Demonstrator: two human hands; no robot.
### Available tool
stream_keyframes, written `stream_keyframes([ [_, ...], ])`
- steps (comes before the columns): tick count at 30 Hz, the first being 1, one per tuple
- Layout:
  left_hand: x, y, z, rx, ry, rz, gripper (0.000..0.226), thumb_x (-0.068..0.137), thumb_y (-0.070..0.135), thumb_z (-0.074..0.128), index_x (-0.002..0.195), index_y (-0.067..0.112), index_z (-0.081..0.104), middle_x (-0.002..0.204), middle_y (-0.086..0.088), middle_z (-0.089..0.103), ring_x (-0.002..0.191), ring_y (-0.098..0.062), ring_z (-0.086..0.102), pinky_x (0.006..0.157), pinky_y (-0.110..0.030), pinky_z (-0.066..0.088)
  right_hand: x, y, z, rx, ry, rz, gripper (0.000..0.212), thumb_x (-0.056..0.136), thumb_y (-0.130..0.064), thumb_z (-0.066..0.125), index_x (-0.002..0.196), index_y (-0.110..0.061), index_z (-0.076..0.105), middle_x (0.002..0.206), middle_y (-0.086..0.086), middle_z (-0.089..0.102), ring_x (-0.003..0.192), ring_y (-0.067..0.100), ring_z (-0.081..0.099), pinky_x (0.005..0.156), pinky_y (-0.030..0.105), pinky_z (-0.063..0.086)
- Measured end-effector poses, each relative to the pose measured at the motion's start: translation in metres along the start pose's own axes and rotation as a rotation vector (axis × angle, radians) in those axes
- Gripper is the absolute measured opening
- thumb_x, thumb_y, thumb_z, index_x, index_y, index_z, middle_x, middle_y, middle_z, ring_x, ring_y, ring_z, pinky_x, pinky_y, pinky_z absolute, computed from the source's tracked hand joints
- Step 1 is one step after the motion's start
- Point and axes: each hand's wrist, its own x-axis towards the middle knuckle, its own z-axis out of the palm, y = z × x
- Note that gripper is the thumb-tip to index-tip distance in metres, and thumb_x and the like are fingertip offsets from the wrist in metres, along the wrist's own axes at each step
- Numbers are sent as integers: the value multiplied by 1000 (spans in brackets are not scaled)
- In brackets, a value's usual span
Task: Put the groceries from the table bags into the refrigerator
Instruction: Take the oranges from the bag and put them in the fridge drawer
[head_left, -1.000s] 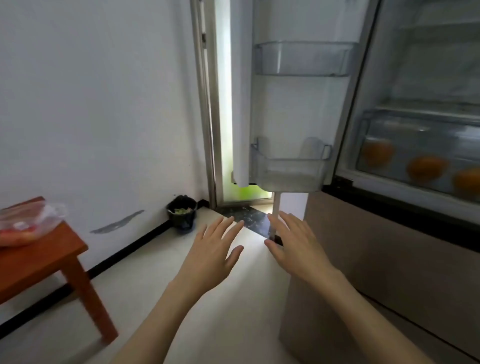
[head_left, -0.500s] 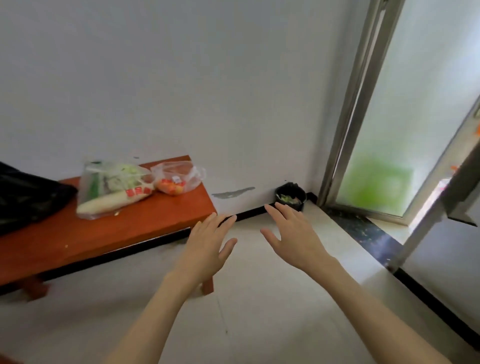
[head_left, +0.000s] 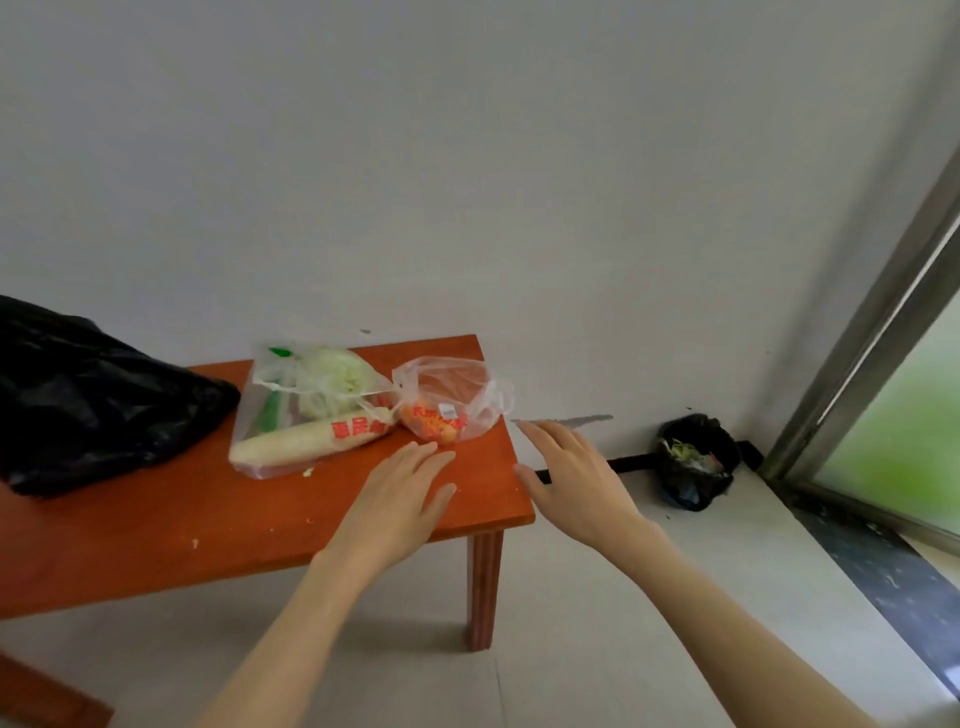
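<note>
Clear bag (head_left: 306, 410) with white radish, cabbage and greens lying mid-frame on the red bench (head_left: 208, 519), smaller clear bag (head_left: 449, 402) of orange produce just right, crumpled black bag (head_left: 93, 395) far left

Both bare forearms reach forward side by side, the left hand (head_left: 399, 493) palm-down with its fingers (head_left: 421, 457) straight and slightly spread, the right hand (head_left: 574, 480) likewise flat and relaxed, neither holding anything.

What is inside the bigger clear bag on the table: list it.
The bigger clear bag shows a long white radish with a red-printed label, a pale cabbage behind it, and something green at the left. Anything beneath them is covered.
</note>
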Motion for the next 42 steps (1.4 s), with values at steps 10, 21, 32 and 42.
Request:
stream_keyframes([
  [10, 134, -98, 23, -50, -11, 125, 40, 96, 36, 40, 135, 26, 43, 143, 5, 40, 137, -12, 28, 113, -29, 20, 141, 9, 52, 30, -45, 66, 52, 97, -41, 38, 145, -22, 29, 150, 0, 34, 138, 18, 29, 111, 31, 26],
  [21, 290, -195, 46, -90, -134, 256, 36, 97, 27, 39, 131, 20, 49, 138, 2, 47, 129, -13, 39, 109, -28, 29, 284, 5, 143, 117, -123, 220, 43, 99, -31, 38, 140, -23, 38, 141, 2, 45, 129, 22, 41, 104, 37, 37],
  [32, 358, -218, 104, -145, -411, 272, 35, 98, 19, 37, 132, 22, 48, 131, 4, 52, 116, -11, 51, 96, -27, 43, 345, 47, 216, 70, -270, 215, 32, 99, -28, 40, 123, -17, 58, 126, 0, 57, 117, 20, 49, 91, 29, 41],
  [42, 376, -236, 132, 233, -393, 320, 25, 92, 20, 47, 116, 19, 56, 113, 3, 58, 104, -17, 54, 87, -29, 42, 353, 67, 248, 143, -539, 191, 56, 90, -46, 50, 139, -21, 40, 148, 1, 36, 137, 24, 29, 110, 38, 28],
])
